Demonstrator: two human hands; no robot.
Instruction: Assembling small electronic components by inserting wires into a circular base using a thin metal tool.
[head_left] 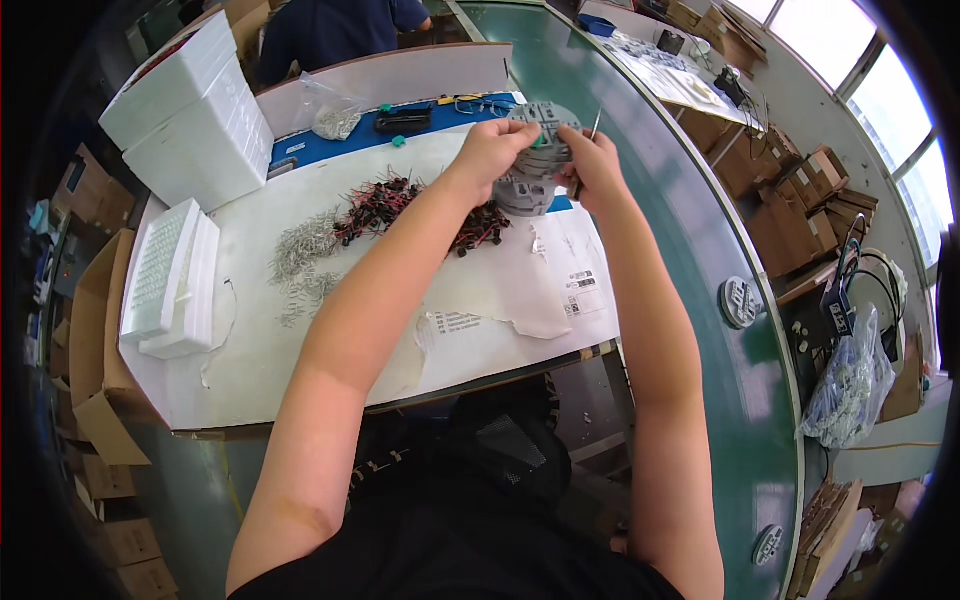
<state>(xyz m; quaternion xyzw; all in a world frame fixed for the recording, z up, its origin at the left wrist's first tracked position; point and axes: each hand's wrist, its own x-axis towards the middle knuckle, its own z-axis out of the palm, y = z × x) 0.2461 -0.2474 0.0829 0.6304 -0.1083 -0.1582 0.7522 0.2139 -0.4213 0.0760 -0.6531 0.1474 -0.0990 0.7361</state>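
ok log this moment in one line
left hand: gripping grey round part | right hand: holding slim metallic tool | nearby: red-and-black wired components

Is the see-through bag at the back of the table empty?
Not empty: the bag has small pale bits showing through its plastic. I can't tell what they are.

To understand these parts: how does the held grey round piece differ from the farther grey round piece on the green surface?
The held piece is raised between the left hand and right hand; the farther piece lies on the green surface. Fingers partly cover the held piece, while the farther piece is uncovered. Both are grey and patterned.
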